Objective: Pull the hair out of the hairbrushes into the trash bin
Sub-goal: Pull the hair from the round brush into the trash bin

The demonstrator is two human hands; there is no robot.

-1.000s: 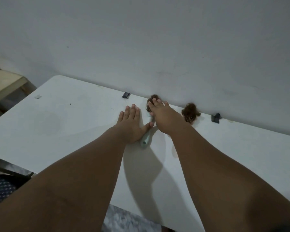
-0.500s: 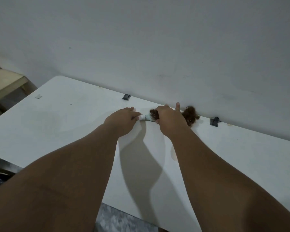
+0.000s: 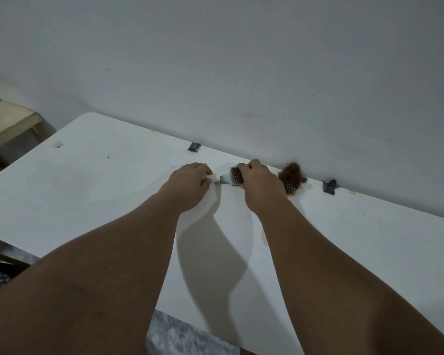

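A grey wall (image 3: 241, 60) fills the upper half of the frame, and a white table (image 3: 100, 190) runs below it from the left edge to the lower right. Two bare forearms reach from the bottom of the frame to the table's far edge at centre. The left hand (image 3: 190, 185) is curled around the pale handle end of a hairbrush (image 3: 228, 178), fingers closed on it. The right hand (image 3: 258, 184) covers the brush head from the right, fingers bent down onto the bristles; whether they pinch hair I cannot tell. The brush lies with its long axis across the frame, handle pointing left and head pointing right, so the hair sits directly under the right fingers, the nearer hand for pulling. Just right of that hand a second hairbrush (image 3: 291, 181), clogged with brown hair, rests against the wall. Two small dark clips (image 3: 194, 146) sit along the table's far edge. No trash bin shows anywhere in the frame
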